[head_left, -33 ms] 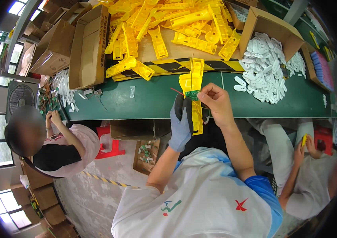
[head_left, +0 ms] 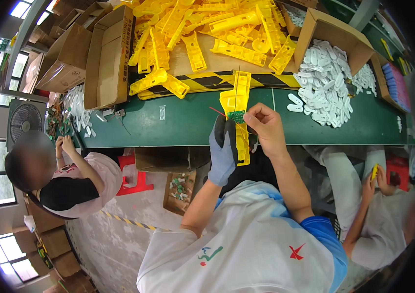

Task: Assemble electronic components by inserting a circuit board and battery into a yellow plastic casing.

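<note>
One fabric-gloved left hand [head_left: 223,151] holds a long, glossy yellow plastic shell [head_left: 242,139].

Your hands [head_left: 223,154], two; green circuit board [head_left: 237,116], one; fan [head_left: 26,121] at left, one; red stools [head_left: 144,187], two; far yellow casings [head_left: 195,53], heaped beyond counting.

On the green bench top [head_left: 183,131], a passage runs left of the gloved left hand [head_left: 222,150], past a small clear packet [head_left: 162,113], towards the open carton [head_left: 106,63]. A narrower passage lies between the right hand [head_left: 267,127] and the white parts [head_left: 324,87]. The striped ledge [head_left: 202,82] and heaped yellow parts [head_left: 237,22] obstruct forward reach.
</note>
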`<state>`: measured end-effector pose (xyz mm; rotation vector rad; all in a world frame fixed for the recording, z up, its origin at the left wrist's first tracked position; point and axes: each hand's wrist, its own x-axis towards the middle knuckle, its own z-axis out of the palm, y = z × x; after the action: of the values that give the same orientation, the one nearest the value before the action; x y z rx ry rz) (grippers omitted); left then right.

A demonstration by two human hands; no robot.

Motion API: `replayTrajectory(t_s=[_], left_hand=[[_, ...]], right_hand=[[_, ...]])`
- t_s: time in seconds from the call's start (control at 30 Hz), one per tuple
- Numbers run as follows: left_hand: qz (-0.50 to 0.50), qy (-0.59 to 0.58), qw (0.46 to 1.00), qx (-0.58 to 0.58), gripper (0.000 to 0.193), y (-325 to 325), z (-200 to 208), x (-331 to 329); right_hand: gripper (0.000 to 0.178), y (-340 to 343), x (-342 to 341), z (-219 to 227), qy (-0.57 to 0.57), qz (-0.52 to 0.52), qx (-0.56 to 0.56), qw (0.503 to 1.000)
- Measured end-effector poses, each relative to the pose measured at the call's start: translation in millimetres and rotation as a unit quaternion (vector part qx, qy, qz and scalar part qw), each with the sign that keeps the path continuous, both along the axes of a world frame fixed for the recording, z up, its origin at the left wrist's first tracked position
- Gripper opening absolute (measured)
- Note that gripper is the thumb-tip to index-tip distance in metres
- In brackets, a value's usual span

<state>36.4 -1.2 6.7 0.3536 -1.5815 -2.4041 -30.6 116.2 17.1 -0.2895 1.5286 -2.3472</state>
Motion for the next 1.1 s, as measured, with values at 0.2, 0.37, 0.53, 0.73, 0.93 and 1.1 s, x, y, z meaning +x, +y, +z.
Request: replayTrajectory(t_s=[0.2, 0.37, 0.53, 0.73, 0.93, 1.1], left_hand=[[0.023, 0.007, 1.0, 0.019, 0.028, 2, 9, 3], [0.055, 0.038, 0.992, -0.105, 0.027, 4, -8, 5], [0.04, 0.023, 0.993, -0.112, 0.028, 5, -14, 5], [0.027, -0.006, 0.996, -0.082, 0.027, 1, -17, 8], [0.012, -0.038, 0.999, 0.003, 0.018, 2, -15, 12], [0.059, 0.011, 0.981, -0.186, 0.016, 8, -33, 11]], right_hand=[[0.014, -4, 14, -14, 0.022, -0.034, 0.051, 0.998], [0.013, 0, 21, -16, 0.042, -0.036, 0.056, 0.997], [0.011, -1, 23, -20, 0.034, -0.051, 0.032, 0.998], [0.009, 1, 23, -25, 0.067, -0.023, 0.046, 0.996], [0.011, 2, 28, -32, 0.037, -0.009, 0.048, 0.998], [0.011, 7, 33, -30, -0.002, -0.002, 0.035, 0.999]])
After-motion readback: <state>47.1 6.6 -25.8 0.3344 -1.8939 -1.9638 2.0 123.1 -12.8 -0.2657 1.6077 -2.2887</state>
